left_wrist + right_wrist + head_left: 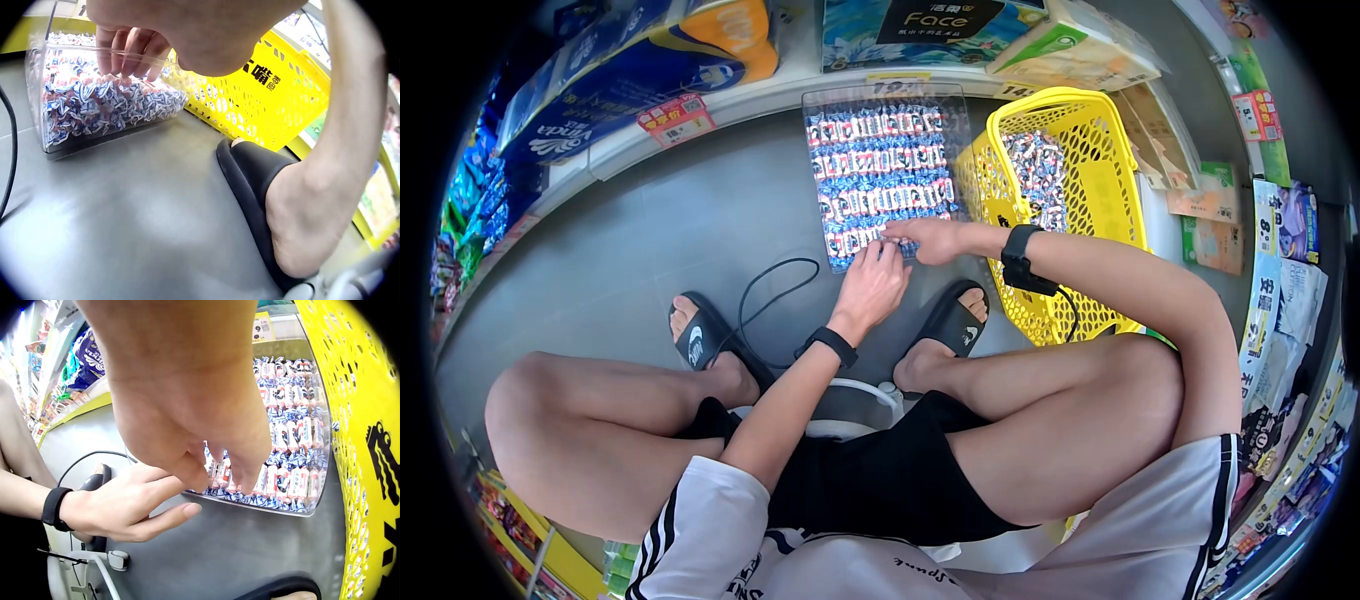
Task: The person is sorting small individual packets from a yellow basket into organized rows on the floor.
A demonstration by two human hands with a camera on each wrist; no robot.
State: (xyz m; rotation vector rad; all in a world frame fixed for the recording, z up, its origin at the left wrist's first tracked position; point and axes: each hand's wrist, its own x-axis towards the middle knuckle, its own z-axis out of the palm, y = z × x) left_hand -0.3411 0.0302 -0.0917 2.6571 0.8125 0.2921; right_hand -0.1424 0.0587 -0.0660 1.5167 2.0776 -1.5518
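Note:
A clear box on the floor holds rows of wrapped candies in white, red and blue paper. My left hand reaches over its near edge, fingers on the front row. From the left wrist view, the fingers of that hand point down onto the candies behind the clear wall. Close beside it, my right hand comes in from the right and touches the same row. Its fingers extend downward in the right wrist view, with candies showing between them and overlapping the left hand.
A yellow basket with loose candies stands against the box's right side. Shelves with tissue packs surround the spot. A black cable loops on the floor beside the slippers.

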